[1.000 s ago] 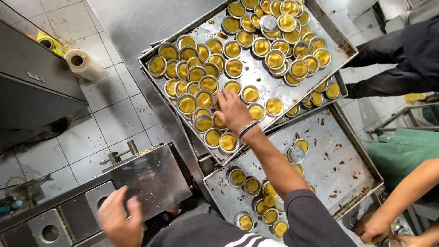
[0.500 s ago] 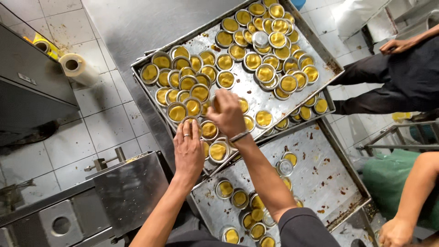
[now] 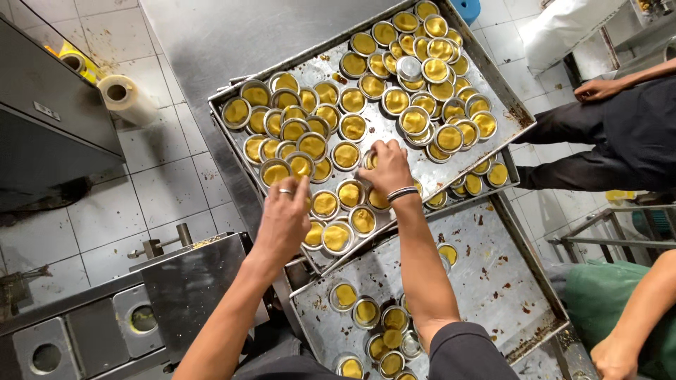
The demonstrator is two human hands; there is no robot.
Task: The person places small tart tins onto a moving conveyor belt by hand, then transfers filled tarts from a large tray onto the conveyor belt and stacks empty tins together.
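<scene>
Big metal tray [image 3: 384,130] crowded with round yellow-filled tins, second tray [image 3: 493,281] just below it, left hand [image 3: 285,214] spread open over the near tins, right hand [image 3: 386,167] pinched one tin [image 3: 369,160] mid-tray.

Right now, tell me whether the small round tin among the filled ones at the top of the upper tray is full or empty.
Empty: the round tin shows bare silver metal, while the filled tins around it hold yellow filling.

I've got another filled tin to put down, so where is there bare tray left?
Most of the lower tray is bare; its tins bunch at the near-left corner. On the upper tray, only a narrow strip beyond the right hand is free. Around the left hand, tins sit packed.
</scene>
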